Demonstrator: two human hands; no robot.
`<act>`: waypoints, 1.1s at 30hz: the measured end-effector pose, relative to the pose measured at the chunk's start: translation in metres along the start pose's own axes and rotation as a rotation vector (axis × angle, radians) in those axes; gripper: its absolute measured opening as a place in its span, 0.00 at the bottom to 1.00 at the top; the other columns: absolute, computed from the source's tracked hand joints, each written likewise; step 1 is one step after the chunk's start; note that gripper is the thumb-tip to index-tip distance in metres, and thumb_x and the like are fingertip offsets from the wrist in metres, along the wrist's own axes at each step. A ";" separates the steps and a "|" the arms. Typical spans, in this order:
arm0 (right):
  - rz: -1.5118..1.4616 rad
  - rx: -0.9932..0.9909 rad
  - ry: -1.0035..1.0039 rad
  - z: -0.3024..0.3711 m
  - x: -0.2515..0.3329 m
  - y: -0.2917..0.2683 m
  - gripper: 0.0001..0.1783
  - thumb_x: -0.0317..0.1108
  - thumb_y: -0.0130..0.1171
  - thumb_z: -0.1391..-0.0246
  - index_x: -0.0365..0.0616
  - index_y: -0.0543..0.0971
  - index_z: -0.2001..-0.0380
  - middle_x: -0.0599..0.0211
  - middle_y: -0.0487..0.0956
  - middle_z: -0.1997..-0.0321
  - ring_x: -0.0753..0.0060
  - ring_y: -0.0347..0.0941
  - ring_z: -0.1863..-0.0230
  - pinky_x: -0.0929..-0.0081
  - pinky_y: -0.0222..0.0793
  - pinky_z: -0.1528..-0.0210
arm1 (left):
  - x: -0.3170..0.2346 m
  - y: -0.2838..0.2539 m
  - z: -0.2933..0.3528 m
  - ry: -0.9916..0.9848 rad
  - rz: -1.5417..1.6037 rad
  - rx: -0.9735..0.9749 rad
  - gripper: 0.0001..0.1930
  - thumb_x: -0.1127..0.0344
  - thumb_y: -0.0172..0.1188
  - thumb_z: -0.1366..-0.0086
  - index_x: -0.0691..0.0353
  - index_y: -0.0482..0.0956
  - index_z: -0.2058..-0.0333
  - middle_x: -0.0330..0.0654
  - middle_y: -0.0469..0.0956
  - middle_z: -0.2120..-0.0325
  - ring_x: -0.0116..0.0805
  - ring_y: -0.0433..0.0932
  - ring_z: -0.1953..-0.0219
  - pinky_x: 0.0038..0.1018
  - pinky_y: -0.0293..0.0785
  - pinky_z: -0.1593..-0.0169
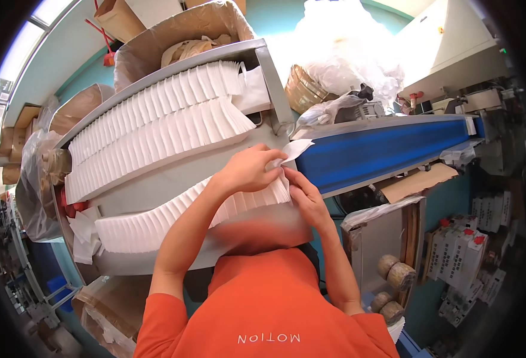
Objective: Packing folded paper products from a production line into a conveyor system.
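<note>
Hands, two, both bare, brought close together at the right end of the front row. Left hand [250,169]: forearm slanting up across that row, back of the hand uppermost, fingers bent; thumb and forefinger pinch a loose white sheet [300,147], whose free end juts right toward the blue belt. Right hand [308,200]: forearm rising steeply from the lower right, fingers bent, fingertips at the row's end just below the left thumb; whether they grip it, cannot tell.

White pleated rows, three in all, on one grey metal table [155,185]:
– front row [147,223], one, nearest the person's body, partly covered by the left forearm;
– back rows [167,128], two, lying side by side along the far edge. Single folds too many and too close to count.

White piece [254,89], one, at the far right corner. Loose white pieces [83,238], several overlapping at the left end, number unclear.

Blue belt [382,149], one, running off to the right. Brown rolls [401,277], four visible, lower right. Cardboard sheet [418,184], one, below the belt. Plastic-lined box [141,59], one large, behind the table. Orange shirt [275,304], one, worn.
</note>
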State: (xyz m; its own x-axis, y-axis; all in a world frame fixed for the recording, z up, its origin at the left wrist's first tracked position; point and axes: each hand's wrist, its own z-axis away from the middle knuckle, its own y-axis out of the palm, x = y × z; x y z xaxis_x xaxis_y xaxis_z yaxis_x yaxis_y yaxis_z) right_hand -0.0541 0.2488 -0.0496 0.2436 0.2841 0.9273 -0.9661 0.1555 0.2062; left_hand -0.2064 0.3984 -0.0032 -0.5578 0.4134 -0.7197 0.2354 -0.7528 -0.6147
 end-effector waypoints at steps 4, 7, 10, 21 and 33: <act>0.168 -0.042 -0.139 -0.008 0.012 0.006 0.20 0.28 0.45 0.35 0.31 0.68 0.42 0.56 0.76 0.45 0.70 0.72 0.43 0.76 0.65 0.41 | 0.000 -0.003 0.002 0.018 0.009 0.053 0.25 0.54 0.55 0.37 0.53 0.70 0.42 0.51 0.75 0.53 0.50 0.75 0.50 0.39 0.71 0.46; 0.161 -0.156 -0.088 -0.010 0.014 0.012 0.20 0.30 0.56 0.39 0.32 0.72 0.45 0.55 0.79 0.50 0.72 0.76 0.48 0.75 0.71 0.47 | 0.001 0.001 0.001 0.005 0.053 0.025 0.27 0.55 0.55 0.37 0.58 0.68 0.41 0.52 0.75 0.51 0.51 0.75 0.50 0.40 0.70 0.46; 0.392 -0.173 -0.045 -0.010 0.028 0.018 0.17 0.28 0.56 0.41 0.34 0.75 0.50 0.58 0.82 0.58 0.67 0.80 0.56 0.71 0.74 0.52 | 0.008 0.009 0.002 0.066 0.024 -0.056 0.27 0.56 0.57 0.36 0.60 0.66 0.41 0.53 0.77 0.52 0.50 0.78 0.57 0.38 0.73 0.52; 1.121 -0.703 -0.643 0.014 0.052 -0.057 0.19 0.15 0.53 0.51 0.42 0.80 0.56 0.57 0.81 0.55 0.51 0.77 0.55 0.62 0.73 0.54 | 0.005 0.011 0.005 -0.013 -0.003 -0.085 0.30 0.57 0.55 0.38 0.62 0.63 0.39 0.55 0.75 0.51 0.54 0.74 0.50 0.42 0.71 0.47; 0.817 -0.254 -0.267 -0.025 0.036 0.014 0.11 0.33 0.55 0.41 0.37 0.79 0.62 0.46 0.80 0.70 0.49 0.79 0.69 0.63 0.72 0.66 | 0.006 0.017 0.005 0.055 -0.024 -0.084 0.26 0.55 0.57 0.37 0.54 0.67 0.41 0.52 0.77 0.54 0.51 0.76 0.54 0.39 0.72 0.50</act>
State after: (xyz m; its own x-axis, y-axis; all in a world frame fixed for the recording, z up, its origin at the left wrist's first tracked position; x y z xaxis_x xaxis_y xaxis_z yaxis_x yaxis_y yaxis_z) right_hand -0.0564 0.2845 -0.0211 -0.5703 0.1731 0.8030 -0.7738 0.2149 -0.5958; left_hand -0.2097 0.3854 -0.0162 -0.5201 0.4598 -0.7197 0.2899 -0.6976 -0.6552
